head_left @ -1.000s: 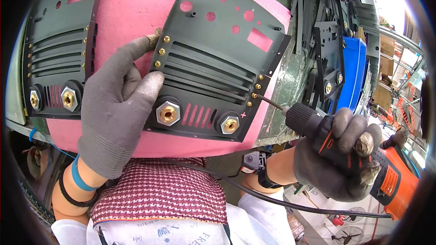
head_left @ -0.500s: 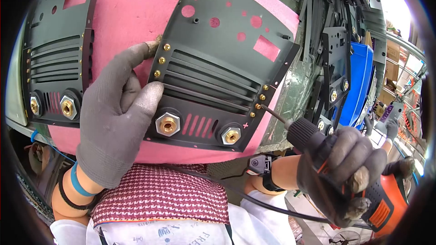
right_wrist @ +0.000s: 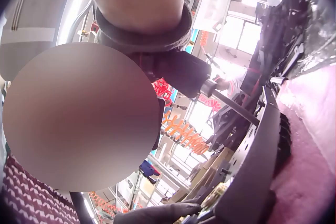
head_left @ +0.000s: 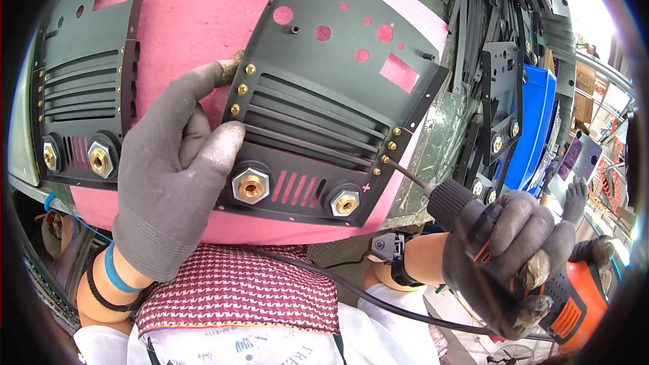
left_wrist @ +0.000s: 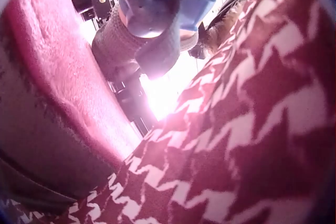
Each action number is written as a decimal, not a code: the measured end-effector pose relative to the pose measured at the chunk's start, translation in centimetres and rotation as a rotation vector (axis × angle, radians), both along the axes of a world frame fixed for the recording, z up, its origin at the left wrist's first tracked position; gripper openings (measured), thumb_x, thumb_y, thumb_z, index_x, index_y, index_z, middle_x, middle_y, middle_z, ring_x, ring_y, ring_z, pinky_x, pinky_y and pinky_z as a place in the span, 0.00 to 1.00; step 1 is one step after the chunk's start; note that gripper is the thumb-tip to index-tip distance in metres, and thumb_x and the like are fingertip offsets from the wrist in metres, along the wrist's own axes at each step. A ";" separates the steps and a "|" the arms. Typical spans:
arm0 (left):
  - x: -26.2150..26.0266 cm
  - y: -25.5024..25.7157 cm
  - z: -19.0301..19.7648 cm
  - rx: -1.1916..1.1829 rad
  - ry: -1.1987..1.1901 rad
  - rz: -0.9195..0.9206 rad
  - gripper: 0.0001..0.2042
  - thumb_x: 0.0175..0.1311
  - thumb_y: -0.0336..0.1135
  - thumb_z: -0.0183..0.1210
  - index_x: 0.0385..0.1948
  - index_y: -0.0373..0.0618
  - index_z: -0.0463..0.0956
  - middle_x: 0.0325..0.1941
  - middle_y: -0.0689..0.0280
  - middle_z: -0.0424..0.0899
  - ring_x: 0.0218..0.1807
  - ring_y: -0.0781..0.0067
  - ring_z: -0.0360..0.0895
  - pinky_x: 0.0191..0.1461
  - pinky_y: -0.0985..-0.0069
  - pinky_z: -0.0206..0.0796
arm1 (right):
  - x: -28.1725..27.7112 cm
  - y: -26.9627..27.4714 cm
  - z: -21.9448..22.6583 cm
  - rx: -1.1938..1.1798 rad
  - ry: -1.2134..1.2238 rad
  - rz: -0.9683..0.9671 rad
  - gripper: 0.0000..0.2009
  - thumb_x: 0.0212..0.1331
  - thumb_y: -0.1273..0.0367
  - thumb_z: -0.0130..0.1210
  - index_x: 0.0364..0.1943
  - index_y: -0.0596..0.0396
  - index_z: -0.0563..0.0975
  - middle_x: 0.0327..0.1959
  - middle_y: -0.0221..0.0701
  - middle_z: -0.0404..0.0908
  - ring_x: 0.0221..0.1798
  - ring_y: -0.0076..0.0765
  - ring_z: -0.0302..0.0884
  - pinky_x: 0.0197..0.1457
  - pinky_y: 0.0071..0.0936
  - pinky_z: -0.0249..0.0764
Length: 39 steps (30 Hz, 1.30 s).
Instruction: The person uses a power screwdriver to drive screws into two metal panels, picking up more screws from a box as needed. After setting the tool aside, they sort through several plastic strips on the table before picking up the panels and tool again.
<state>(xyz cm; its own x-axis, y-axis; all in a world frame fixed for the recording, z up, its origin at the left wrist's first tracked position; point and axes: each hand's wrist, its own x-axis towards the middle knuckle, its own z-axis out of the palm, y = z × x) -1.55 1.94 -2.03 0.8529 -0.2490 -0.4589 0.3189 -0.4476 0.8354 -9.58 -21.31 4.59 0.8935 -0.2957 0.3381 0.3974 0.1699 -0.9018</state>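
Note:
A black front panel (head_left: 338,54) lies tilted on pink foam, with slots, round holes and two brass sockets in hex nuts. Brass screws run down both its sides. My gloved left hand (head_left: 165,155) holds its left edge, thumb on the face beside the lower screws and index finger along the edge. Wrapped in my gloved right hand (head_left: 520,250) is an orange and black power drill (head_left: 449,203). Its long bit (head_left: 409,174) meets the third screw (head_left: 385,159) down on the right side. From the right wrist view, the bit (right_wrist: 236,109) slants down to the panel's edge (right_wrist: 252,161).
Another such panel (head_left: 81,34) lies at the left on the pink foam (head_left: 196,7). To the right are metal strips (head_left: 466,20), an upright panel (head_left: 500,88) and a blue bin (head_left: 534,122). A black cable (head_left: 378,301) crosses my lap; another person's gloved hand (head_left: 576,199) shows behind.
The panel and drill sit slightly lower and further right in the head view. The bit stays at the same screw, while the drill's rear has dipped. Another person's gloved hands have appeared behind.

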 end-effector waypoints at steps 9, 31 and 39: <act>-0.1 -0.2 0.0 -0.079 0.003 0.027 0.21 0.57 0.23 0.54 0.55 0.38 0.71 0.20 0.77 0.54 0.22 0.89 0.53 0.27 0.86 0.52 | 3.7 -3.3 0.2 -0.212 0.026 0.714 0.09 0.53 0.70 0.62 0.22 0.56 0.75 0.16 0.35 0.78 0.15 0.30 0.74 0.22 0.18 0.76; -0.1 0.0 -0.1 -0.081 -0.040 -0.004 0.20 0.58 0.23 0.54 0.54 0.39 0.71 0.20 0.75 0.56 0.22 0.88 0.54 0.26 0.86 0.52 | 3.7 -4.1 0.4 -0.292 -0.004 0.850 0.08 0.51 0.68 0.66 0.25 0.53 0.78 0.23 0.34 0.81 0.24 0.31 0.79 0.28 0.22 0.80; -0.2 0.0 -0.2 -0.081 -0.037 -0.005 0.19 0.58 0.22 0.54 0.54 0.39 0.71 0.20 0.74 0.56 0.21 0.89 0.54 0.26 0.87 0.53 | 4.0 -4.4 0.4 -0.276 0.058 0.967 0.05 0.55 0.69 0.63 0.26 0.51 0.78 0.26 0.32 0.82 0.30 0.32 0.81 0.33 0.24 0.81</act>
